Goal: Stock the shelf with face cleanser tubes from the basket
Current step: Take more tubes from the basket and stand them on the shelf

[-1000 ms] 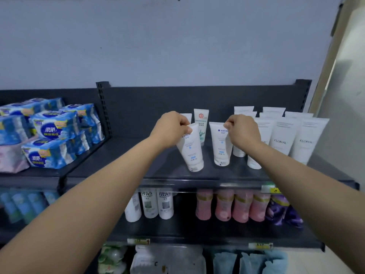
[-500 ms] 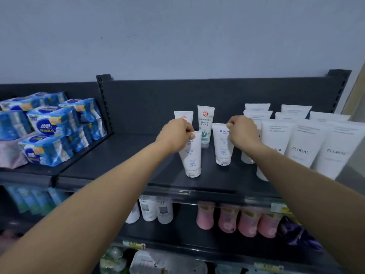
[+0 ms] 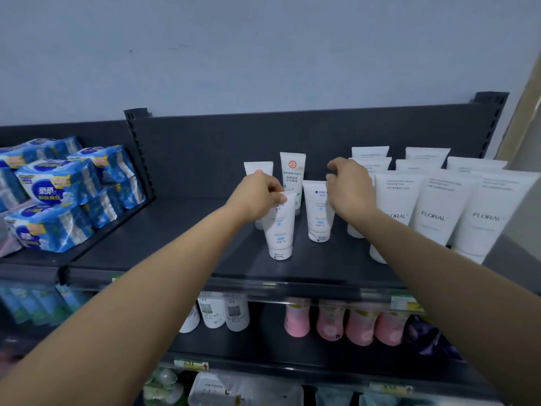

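On the dark top shelf (image 3: pixel 181 244) stand two small white cleanser tubes with blue print. My left hand (image 3: pixel 257 197) pinches the crimped top of the front tube (image 3: pixel 279 232), which stands cap-down near the shelf's front. The second tube (image 3: pixel 317 215) stands just right of it and a little further back. My right hand (image 3: pixel 348 186) hovers over that tube with fingers loosely spread and holds nothing. Behind them stand a taller white tube with a red emblem (image 3: pixel 292 177) and another one (image 3: pixel 257 169) partly hidden by my left hand. No basket is in view.
Several large white FLORAL tubes (image 3: pixel 436 212) crowd the shelf's right side. Blue tissue packs (image 3: pixel 55 200) are stacked on the left shelf section. The shelf below carries white bottles (image 3: pixel 222 315) and pink bottles (image 3: pixel 328 323). Bare shelf lies left of the small tubes.
My right hand has let go of the second tube and lifted off it with fingers spread. My left hand keeps its pinch on the front tube. The view has shifted closer.
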`<state>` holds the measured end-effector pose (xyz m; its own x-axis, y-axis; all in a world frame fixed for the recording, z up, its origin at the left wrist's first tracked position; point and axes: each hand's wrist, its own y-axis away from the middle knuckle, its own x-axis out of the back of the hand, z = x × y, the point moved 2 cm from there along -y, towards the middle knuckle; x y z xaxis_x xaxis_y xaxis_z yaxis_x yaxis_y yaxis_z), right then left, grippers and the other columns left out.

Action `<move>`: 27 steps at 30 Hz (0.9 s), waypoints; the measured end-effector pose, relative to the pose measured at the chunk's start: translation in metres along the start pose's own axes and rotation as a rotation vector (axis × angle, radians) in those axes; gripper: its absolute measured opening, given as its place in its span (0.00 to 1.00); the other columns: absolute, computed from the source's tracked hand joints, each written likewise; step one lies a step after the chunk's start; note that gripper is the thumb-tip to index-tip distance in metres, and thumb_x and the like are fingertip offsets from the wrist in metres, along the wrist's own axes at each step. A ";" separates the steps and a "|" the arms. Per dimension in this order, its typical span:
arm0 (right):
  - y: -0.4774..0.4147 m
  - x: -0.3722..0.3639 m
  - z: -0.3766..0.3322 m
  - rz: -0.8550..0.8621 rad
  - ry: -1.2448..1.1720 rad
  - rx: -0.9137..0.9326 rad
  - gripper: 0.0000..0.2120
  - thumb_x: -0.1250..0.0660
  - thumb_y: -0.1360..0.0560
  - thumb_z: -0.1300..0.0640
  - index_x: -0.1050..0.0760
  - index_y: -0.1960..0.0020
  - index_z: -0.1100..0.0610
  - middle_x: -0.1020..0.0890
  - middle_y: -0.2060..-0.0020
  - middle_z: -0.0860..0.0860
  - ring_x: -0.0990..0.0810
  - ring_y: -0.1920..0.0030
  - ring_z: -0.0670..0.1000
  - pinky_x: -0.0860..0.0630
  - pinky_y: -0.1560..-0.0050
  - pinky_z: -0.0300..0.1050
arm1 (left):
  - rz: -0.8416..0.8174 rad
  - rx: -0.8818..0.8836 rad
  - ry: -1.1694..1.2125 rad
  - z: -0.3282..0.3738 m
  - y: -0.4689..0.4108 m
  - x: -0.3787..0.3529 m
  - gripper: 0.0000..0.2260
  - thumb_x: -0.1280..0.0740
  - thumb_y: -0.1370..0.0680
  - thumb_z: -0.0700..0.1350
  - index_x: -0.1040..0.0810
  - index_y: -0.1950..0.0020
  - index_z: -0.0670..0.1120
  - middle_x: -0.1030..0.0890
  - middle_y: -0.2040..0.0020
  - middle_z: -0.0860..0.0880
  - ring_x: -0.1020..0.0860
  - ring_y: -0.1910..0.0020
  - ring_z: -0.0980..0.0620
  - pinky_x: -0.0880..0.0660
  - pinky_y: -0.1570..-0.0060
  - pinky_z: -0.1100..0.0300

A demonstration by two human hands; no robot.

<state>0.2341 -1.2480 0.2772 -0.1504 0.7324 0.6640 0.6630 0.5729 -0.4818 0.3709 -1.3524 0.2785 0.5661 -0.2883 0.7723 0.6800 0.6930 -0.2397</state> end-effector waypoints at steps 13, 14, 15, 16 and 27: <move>0.032 0.007 0.002 -0.102 0.037 0.066 0.13 0.41 0.21 0.58 0.26 0.39 0.60 0.20 0.44 0.57 0.23 0.44 0.56 0.26 0.43 0.51 | 0.008 0.045 0.168 -0.009 0.003 -0.009 0.08 0.28 0.28 0.41 0.20 0.50 0.46 0.19 0.49 0.45 0.21 0.49 0.47 0.24 0.49 0.54; 0.035 0.008 0.002 -0.107 0.046 0.068 0.13 0.41 0.21 0.58 0.26 0.39 0.60 0.20 0.45 0.57 0.22 0.45 0.56 0.26 0.43 0.51 | 0.020 0.046 0.174 -0.009 0.003 -0.010 0.10 0.29 0.28 0.41 0.20 0.47 0.46 0.20 0.48 0.46 0.22 0.47 0.47 0.24 0.48 0.54; 0.038 0.008 0.001 -0.110 0.054 0.071 0.13 0.41 0.21 0.58 0.26 0.39 0.60 0.20 0.45 0.57 0.22 0.45 0.56 0.26 0.43 0.50 | 0.035 0.043 0.173 -0.009 0.005 -0.011 0.13 0.29 0.28 0.41 0.22 0.44 0.46 0.21 0.46 0.48 0.23 0.47 0.48 0.24 0.48 0.55; 0.041 0.008 0.000 -0.111 0.059 0.077 0.13 0.40 0.21 0.58 0.26 0.39 0.60 0.20 0.45 0.57 0.22 0.45 0.57 0.26 0.43 0.50 | 0.064 0.033 0.157 -0.008 0.008 -0.010 0.15 0.29 0.27 0.41 0.23 0.41 0.45 0.23 0.46 0.49 0.25 0.48 0.49 0.26 0.48 0.56; 0.159 -0.004 -0.031 -0.125 0.127 0.146 0.11 0.36 0.24 0.57 0.23 0.45 0.63 0.20 0.51 0.59 0.23 0.49 0.59 0.27 0.48 0.50 | 0.151 -0.197 0.042 -0.042 0.122 0.017 0.08 0.32 0.25 0.43 0.23 0.48 0.44 0.26 0.54 0.50 0.28 0.57 0.54 0.30 0.54 0.63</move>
<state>0.3630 -1.1720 0.2158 -0.1250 0.6050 0.7863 0.5303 0.7106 -0.4625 0.4831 -1.3005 0.2370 0.6843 -0.2209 0.6950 0.6614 0.5895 -0.4638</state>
